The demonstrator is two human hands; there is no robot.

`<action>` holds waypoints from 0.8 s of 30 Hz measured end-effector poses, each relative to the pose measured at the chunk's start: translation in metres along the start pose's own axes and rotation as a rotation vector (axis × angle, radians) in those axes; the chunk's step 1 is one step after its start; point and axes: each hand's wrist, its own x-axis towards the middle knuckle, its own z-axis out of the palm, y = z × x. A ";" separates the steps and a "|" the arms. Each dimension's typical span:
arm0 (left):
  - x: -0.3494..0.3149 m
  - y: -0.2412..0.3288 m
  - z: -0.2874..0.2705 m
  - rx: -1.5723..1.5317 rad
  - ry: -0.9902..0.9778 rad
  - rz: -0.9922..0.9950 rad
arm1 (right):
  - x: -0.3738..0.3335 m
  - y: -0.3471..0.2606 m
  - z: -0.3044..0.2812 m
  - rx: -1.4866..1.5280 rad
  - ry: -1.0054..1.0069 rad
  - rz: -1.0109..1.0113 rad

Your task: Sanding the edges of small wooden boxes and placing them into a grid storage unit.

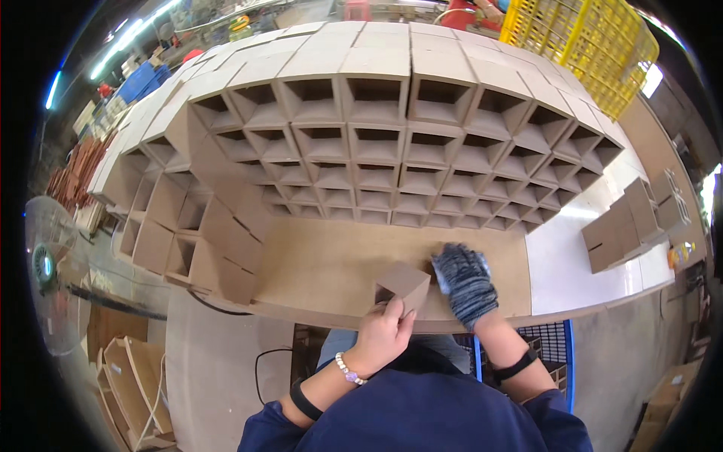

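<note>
My left hand (pixel 389 331), bare, pinches the near edge of a small greyish-brown square box (pixel 405 283) between thumb and fingers. The box is tilted over the table's near part, one open side showing. To its right, my right hand (pixel 465 282) wears a dark grey knit glove with a pale blue patch. It rests low over the brown board (pixel 324 260), fingers curled; what they close on, if anything, is hidden. Beyond both hands rises a wall of stacked open square boxes (pixel 374 135), their openings facing me.
More stacked boxes (pixel 162 218) stand at the left, and a small group of boxes (pixel 625 226) at the right on the white tabletop (pixel 561 264). A yellow crate (pixel 580 45) is at the back right. A clear-bladed fan (pixel 47 264) stands far left; a blue crate (pixel 570 361) sits below the table.
</note>
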 end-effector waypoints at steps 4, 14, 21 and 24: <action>0.001 -0.004 0.003 -0.008 0.003 0.024 | 0.011 -0.026 -0.028 0.161 -0.036 0.027; 0.001 0.002 -0.002 0.019 -0.007 0.023 | 0.008 -0.011 -0.022 0.075 -0.027 0.019; 0.000 -0.002 -0.001 -0.006 0.023 0.043 | 0.013 -0.029 -0.035 0.193 -0.055 -0.139; 0.002 -0.007 -0.001 -0.020 0.003 -0.013 | 0.018 -0.005 -0.013 0.096 0.081 -0.038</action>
